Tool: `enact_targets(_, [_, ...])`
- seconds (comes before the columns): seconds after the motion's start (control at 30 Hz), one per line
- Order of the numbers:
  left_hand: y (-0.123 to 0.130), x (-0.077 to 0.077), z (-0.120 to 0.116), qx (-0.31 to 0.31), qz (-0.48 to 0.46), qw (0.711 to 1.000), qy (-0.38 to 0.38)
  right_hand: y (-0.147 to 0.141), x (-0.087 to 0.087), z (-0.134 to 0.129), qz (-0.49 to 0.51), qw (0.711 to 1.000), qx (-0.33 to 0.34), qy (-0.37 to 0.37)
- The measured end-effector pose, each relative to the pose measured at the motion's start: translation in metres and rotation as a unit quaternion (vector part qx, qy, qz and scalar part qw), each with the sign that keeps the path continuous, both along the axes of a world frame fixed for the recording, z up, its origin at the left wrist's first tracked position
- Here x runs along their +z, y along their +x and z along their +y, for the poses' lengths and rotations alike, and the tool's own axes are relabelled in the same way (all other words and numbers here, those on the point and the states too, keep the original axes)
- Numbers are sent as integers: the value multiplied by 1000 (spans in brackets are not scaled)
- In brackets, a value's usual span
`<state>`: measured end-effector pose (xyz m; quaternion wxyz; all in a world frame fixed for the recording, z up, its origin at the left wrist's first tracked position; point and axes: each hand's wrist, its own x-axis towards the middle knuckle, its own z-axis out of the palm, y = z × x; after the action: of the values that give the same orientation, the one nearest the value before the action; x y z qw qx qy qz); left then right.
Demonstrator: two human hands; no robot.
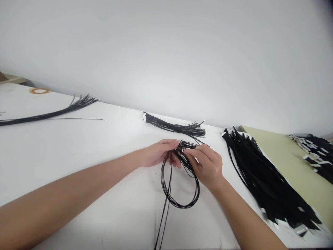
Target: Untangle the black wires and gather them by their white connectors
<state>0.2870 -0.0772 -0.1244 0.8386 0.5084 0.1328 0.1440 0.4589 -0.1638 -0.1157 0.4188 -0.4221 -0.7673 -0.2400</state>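
Near the middle, my left hand pinches a small white connector from which several thin black wires run to the right. My right hand is closed on the wires just right of the connector, thumb and index finger pressed together. Below both hands hangs a round loop of black wires. Two wire strands reach down past the loop to the bottom edge. Behind my hands, a bundle of black wires with white connectors lies on the white table.
Black cables with white ends form a large pile at the right, beside a pale green surface holding more cables. Loose black wires and an orange ring lie at the left. A white wall rises behind.
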Motion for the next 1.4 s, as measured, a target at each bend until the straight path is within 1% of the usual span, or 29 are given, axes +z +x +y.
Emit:
enact_targets(0.27, [0, 1, 1, -11, -13, 1000, -21, -1, -1, 0, -18, 1000, -4, 22])
enact_targets(0.47, [0, 1, 3, -21, -16, 999, -30, -2, 1, -1, -64, 996, -9, 56])
enact_targets(0.87, [0, 1, 3, -30, -14, 999, -26, -4, 2, -1, -79, 995, -25, 58])
enact_targets(1.13, [0, 0, 4, -35, -10, 999, -21, -6, 4, -1, -103, 990, -37, 84])
enact_targets(1.23, [0, 0, 3, -40, -13, 999, -19, -7, 4, -1, -110, 990, -37, 77])
enact_targets(1.4, [1, 0, 4, -33, -28, 998, -40, -5, 4, -1, -112, 991, -42, 57])
